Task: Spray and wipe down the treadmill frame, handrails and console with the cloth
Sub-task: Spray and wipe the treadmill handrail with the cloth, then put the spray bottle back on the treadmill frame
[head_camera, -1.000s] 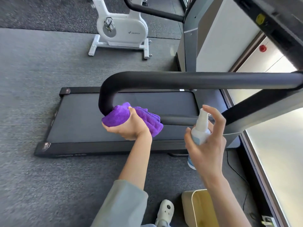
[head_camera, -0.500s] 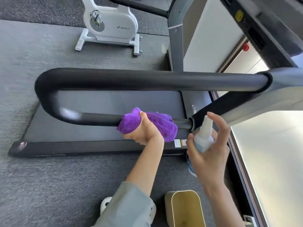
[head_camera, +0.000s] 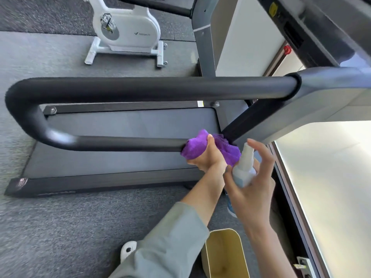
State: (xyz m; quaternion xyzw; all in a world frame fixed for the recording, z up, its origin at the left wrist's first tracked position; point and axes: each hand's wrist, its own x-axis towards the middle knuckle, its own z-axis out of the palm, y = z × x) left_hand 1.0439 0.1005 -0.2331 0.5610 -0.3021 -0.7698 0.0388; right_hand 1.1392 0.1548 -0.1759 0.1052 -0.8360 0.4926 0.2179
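A black looped handrail [head_camera: 124, 144] of the treadmill runs across the view, its upper bar joining the grey frame [head_camera: 329, 91] at the right. My left hand [head_camera: 208, 157] grips a purple cloth [head_camera: 193, 150] wrapped round the lower bar, right where that bar meets the black slanted upright [head_camera: 251, 119]. My right hand [head_camera: 253, 187] holds a small white spray bottle [head_camera: 244, 167] upright just right of the cloth, index finger raised above the nozzle. The console's dark underside [head_camera: 313, 23] shows at the top right.
The treadmill deck [head_camera: 120, 125] lies on grey carpet below the rail. A white exercise bike [head_camera: 128, 31] stands behind it. A cream bin [head_camera: 224, 253] sits by my feet, and a white shoe [head_camera: 127, 249] shows beside it. A bright window [head_camera: 329, 187] lines the right side.
My left hand has slid the cloth rightward along the lower bar, from the curved end to the joint with the upright. The right hand with the bottle stayed close by.
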